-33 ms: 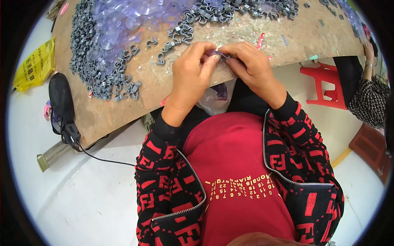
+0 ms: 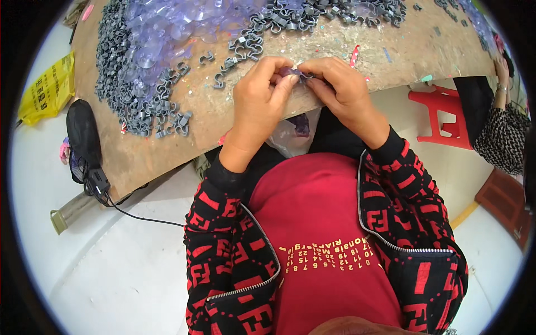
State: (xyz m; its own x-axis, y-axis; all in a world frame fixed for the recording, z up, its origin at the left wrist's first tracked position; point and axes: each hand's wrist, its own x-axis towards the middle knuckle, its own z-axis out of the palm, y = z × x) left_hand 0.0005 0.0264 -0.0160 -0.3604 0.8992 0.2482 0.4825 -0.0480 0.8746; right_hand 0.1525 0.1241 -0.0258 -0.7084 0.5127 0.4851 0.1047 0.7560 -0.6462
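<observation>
Above the near edge of the wooden table, my two hands meet fingertip to fingertip. My left hand is closed, pinching a translucent purple suction cup between thumb and fingers. Thumb and forefinger of my right hand pinch at the cup's right side, where a small dark grey bit shows; its shape is mostly hidden by the fingers. Beyond and left of my hands lie grey plastic clips in a heap, beside a pile of clear purple suction cups.
More grey clips lie along the table's far side. A yellow bag and a black pouch with a cable are at the left. On the right stands a red stool, near another person's patterned sleeve. A clear plastic bag hangs below the table edge.
</observation>
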